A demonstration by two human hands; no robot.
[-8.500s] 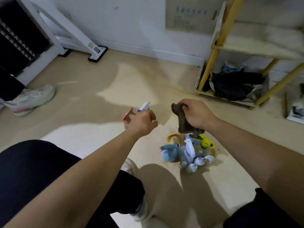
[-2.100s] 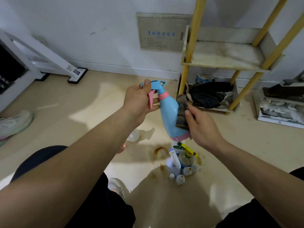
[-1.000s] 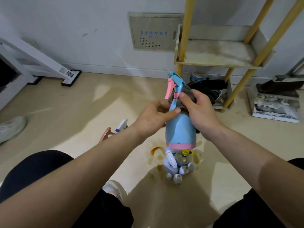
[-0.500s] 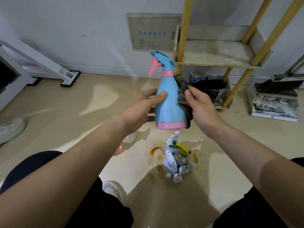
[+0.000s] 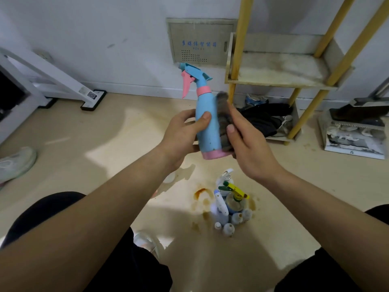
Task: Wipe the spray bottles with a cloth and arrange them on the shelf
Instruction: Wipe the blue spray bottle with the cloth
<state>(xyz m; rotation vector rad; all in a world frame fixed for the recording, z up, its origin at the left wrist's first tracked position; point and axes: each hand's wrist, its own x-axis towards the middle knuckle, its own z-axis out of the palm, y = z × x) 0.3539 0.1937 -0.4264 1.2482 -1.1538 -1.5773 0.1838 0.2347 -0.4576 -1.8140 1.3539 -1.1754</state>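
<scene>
You hold the bottle (image 5: 207, 125) upright in mid-air before the shelf (image 5: 280, 82), left hand (image 5: 181, 133) with fingers curled round its body, right hand (image 5: 250, 144) clasping the cloth (image 5: 223, 121) against its side: grip firmly, rotate, wipe down to the base.

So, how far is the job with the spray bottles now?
Done: nothing visibly; the bare shelf board holds no bottle yet. In hand: the left hand grips the blue spray bottle while the right hand holds the cloth against its side. Left: the bottles on the floor, then shelving all.
</scene>
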